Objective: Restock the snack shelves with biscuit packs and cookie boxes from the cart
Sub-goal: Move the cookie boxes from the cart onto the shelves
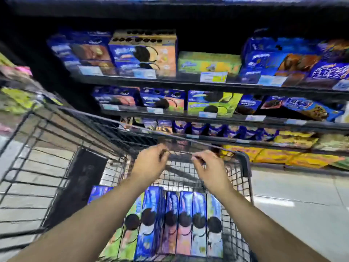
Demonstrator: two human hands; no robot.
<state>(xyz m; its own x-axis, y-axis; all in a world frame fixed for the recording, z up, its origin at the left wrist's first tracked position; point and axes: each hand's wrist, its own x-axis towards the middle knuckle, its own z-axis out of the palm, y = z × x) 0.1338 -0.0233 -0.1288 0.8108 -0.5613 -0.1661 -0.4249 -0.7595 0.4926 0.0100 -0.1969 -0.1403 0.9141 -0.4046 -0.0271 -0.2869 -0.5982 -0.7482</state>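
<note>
The cart (245, 163) stands close against the shelves (170, 83), its far rim just beside the lower shelf edges. Open floor (302, 201) lies to its right, and another wire basket (34, 163) crowds the left. The left hand (151, 163) and right hand (209, 171) reach to that far rim, near each other, fingers curled over the top wire. Beneath the forearms, inside the cart, cookie boxes (185, 224) stand in a tight row, blue, green and pink, each showing a dark round biscuit.
</note>
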